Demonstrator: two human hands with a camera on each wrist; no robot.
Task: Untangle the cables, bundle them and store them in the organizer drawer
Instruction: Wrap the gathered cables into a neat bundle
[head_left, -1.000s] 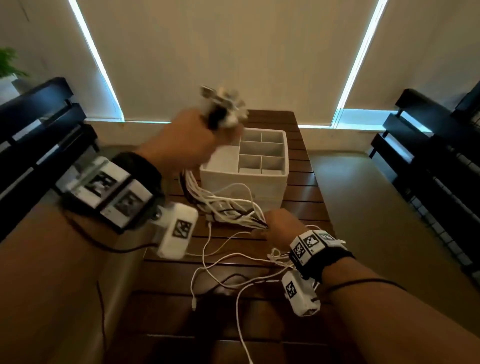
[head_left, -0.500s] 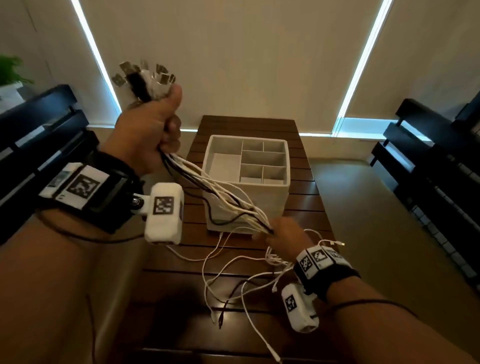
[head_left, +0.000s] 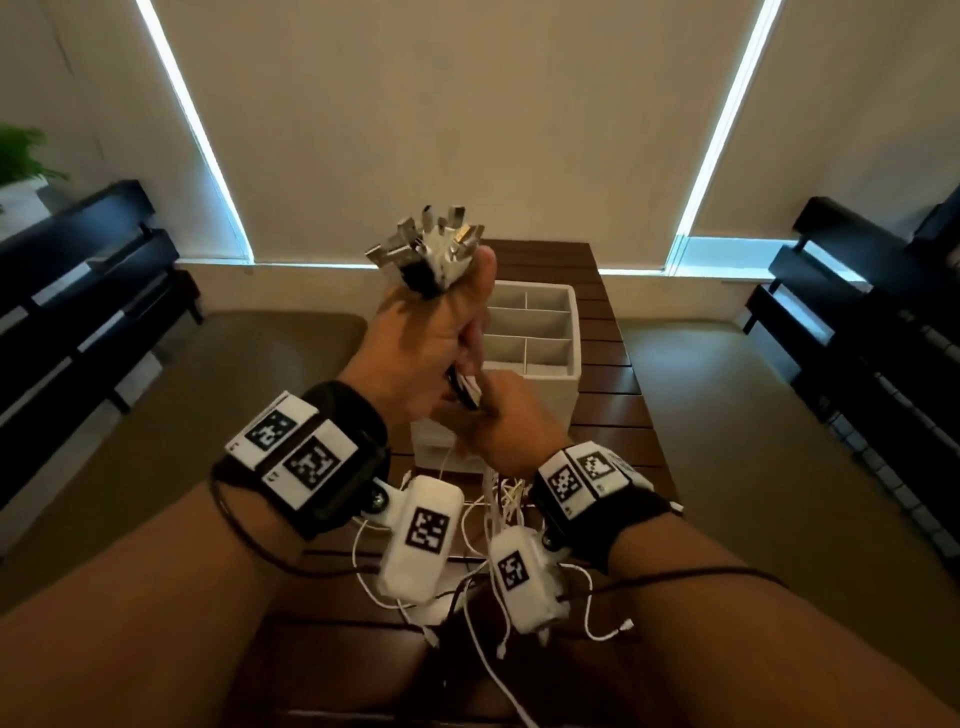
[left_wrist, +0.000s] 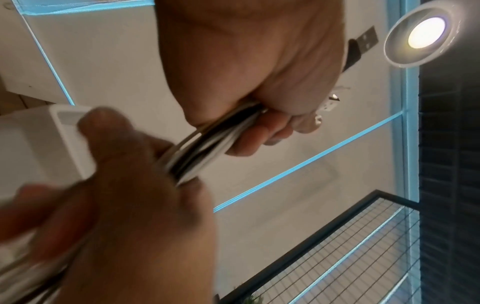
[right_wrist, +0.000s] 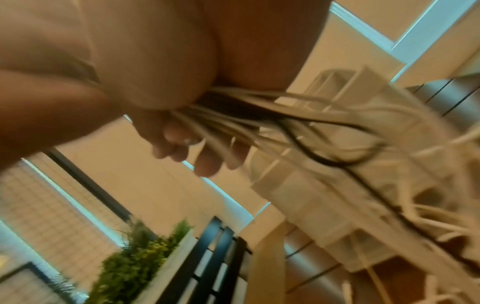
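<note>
My left hand (head_left: 426, 348) grips a bunch of white and black cables (left_wrist: 205, 148) in a fist, raised above the table. Their USB plugs (head_left: 431, 247) fan out above my thumb. Just below it, my right hand (head_left: 498, 421) grips the same cable bunch (right_wrist: 249, 121). The loose tails (head_left: 498, 597) hang down and lie tangled on the wooden table (head_left: 613, 415). The white organizer box (head_left: 550, 332) with divided compartments stands on the table behind my hands, partly hidden by them.
Black benches (head_left: 78, 275) stand along the left and another bench (head_left: 872, 332) along the right of the table. A green plant (head_left: 21, 156) sits at the far left. Blinds cover the windows behind.
My left hand has swung from the upper left back to the middle above the organizer. My right hand has risen off the table and slid up the cables to just under the left fist.
</note>
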